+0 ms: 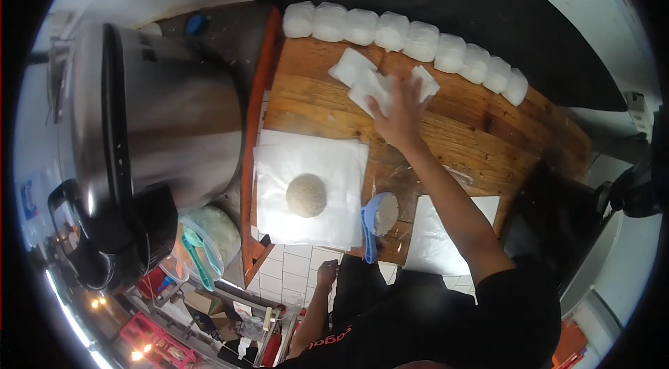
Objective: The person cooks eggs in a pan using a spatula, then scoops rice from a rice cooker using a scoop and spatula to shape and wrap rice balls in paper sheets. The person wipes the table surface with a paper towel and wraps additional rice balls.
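A steel cooker (181, 125) stands at the left, a blue cap (196, 23) beyond it. Nearer, a clear tub (226, 229) has a green spoon (200, 268). Below are a pink crate (159, 342) and white floor tiles (289, 270); a black panel (446, 0) stands at the back.

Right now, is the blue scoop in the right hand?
No, the blue scoop lies on the wooden table, while the right hand is at the crumpled white material.

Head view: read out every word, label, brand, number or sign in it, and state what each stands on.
"aga": part of the red lettering on the black shirt; the letters at both ends are too blurred to be sure of.
Blue-and-white sign at the far left: any print is too small to read.
No other text is readable.
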Demonstrator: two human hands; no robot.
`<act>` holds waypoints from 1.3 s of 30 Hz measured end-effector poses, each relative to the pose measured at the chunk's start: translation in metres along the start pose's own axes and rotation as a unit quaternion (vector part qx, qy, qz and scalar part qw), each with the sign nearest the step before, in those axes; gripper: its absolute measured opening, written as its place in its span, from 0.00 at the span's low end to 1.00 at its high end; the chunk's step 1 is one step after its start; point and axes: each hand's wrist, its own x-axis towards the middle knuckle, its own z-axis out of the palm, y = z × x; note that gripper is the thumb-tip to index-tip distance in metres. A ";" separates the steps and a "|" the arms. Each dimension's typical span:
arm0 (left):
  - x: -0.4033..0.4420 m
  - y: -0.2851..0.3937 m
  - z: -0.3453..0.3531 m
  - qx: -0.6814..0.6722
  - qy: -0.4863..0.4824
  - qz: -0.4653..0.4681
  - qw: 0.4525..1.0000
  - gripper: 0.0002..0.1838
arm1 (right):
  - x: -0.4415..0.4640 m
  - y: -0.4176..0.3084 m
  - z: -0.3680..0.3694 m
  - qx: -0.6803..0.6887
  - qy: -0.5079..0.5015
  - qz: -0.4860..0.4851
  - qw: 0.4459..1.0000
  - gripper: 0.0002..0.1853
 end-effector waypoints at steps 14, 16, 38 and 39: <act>-0.011 -0.004 0.000 -0.065 0.002 0.005 0.998 0.21 | 0.063 -0.073 0.057 0.011 0.016 -0.123 0.992 0.17; -0.013 0.001 -0.001 -0.088 0.002 0.004 0.996 0.20 | 0.067 -0.076 0.050 0.054 0.005 -0.093 0.994 0.17; 0.002 0.030 -0.012 -0.081 -0.044 -0.003 0.996 0.18 | -0.035 0.085 -0.058 0.009 -0.078 -0.272 0.959 0.21; 0.006 0.032 -0.011 -0.073 -0.045 0.003 0.996 0.19 | -0.052 0.133 -0.089 -0.056 -0.028 -0.207 0.976 0.22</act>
